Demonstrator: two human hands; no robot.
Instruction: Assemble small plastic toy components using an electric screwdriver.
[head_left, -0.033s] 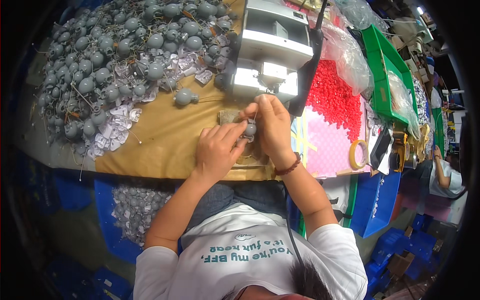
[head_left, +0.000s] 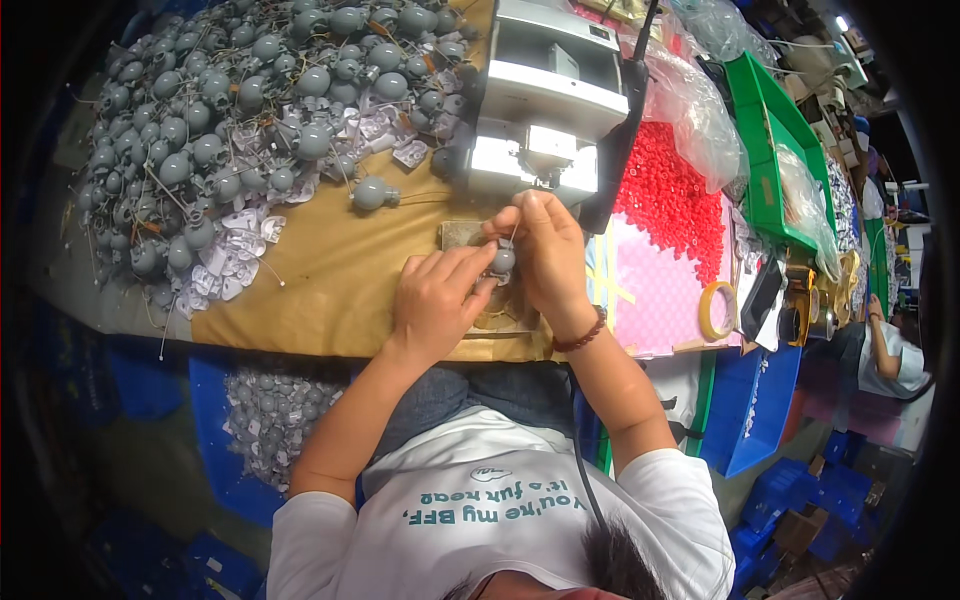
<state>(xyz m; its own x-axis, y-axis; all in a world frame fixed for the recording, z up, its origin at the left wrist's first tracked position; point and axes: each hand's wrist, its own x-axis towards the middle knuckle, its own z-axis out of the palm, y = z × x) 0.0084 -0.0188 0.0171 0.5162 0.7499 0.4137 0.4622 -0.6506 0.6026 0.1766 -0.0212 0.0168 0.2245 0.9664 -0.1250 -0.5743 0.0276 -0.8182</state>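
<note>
Part (head_left: 503, 262), grey and round, frame centre: left hand (head_left: 437, 297) pinches it from left; right hand (head_left: 552, 262), just right, pinches its wire (head_left: 515, 233).

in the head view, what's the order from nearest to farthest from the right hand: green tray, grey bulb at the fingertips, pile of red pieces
1. Grey bulb: just left of the right hand.
2. Red pieces: right of that hand, on the table.
3. Green tray: farther right, beyond the red pieces.
</note>
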